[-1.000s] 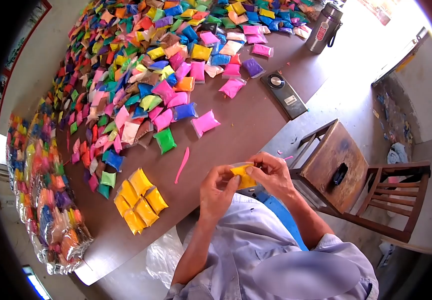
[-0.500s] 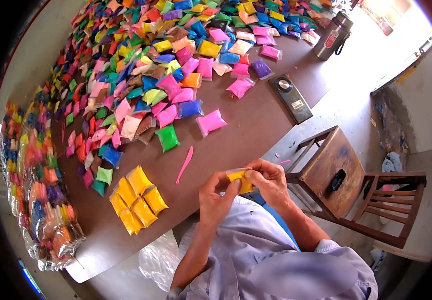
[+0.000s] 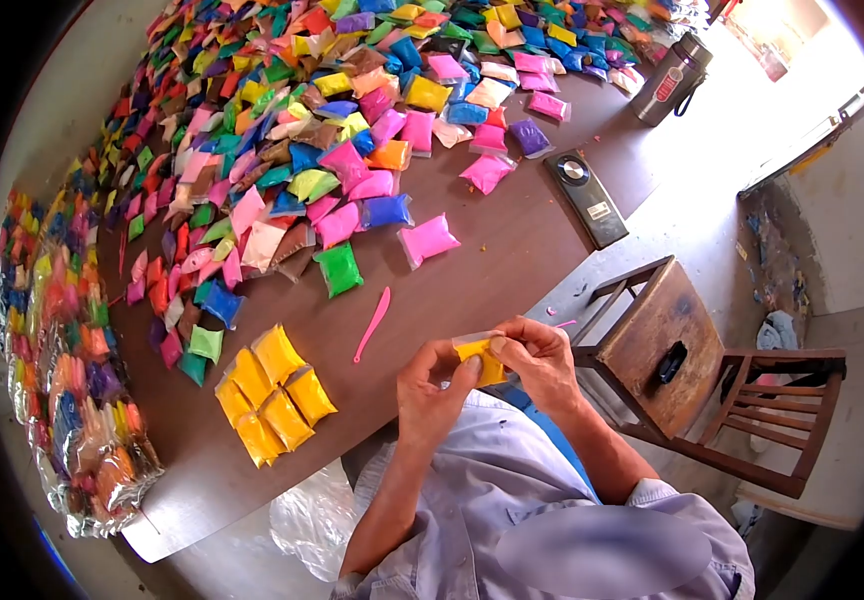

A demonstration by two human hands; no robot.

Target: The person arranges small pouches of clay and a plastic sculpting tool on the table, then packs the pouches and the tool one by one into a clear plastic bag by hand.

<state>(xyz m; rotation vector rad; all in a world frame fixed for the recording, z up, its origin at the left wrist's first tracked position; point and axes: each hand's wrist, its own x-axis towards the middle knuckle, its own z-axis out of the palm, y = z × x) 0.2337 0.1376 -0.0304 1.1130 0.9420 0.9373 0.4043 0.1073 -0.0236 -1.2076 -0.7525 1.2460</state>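
Note:
Between my two hands, close to my chest at the table's near edge, is a small clear packet with yellow filling [image 3: 483, 362]. My left hand [image 3: 430, 392] pinches its left side with the thumb across the front. My right hand [image 3: 540, 362] pinches its upper right corner, thumb and fingers pressed together. On the table to the left, several yellow packets [image 3: 286, 420] lie side by side in a neat block. A pink plastic knife-like tool [image 3: 373, 325] lies between that block and my hands.
A large heap of coloured packets [image 3: 342, 170] covers the far side of the brown table [image 3: 482, 285]. Bundled packets [image 3: 92, 430] stand at the left. A steel flask [image 3: 671, 80] and a dark device with a round dial [image 3: 586, 198] are at the right, near a wooden chair [image 3: 664, 350].
My hands stay almost in the same place, still gripping the yellow packet. The view has shifted very slightly; nothing on the table has visibly moved.

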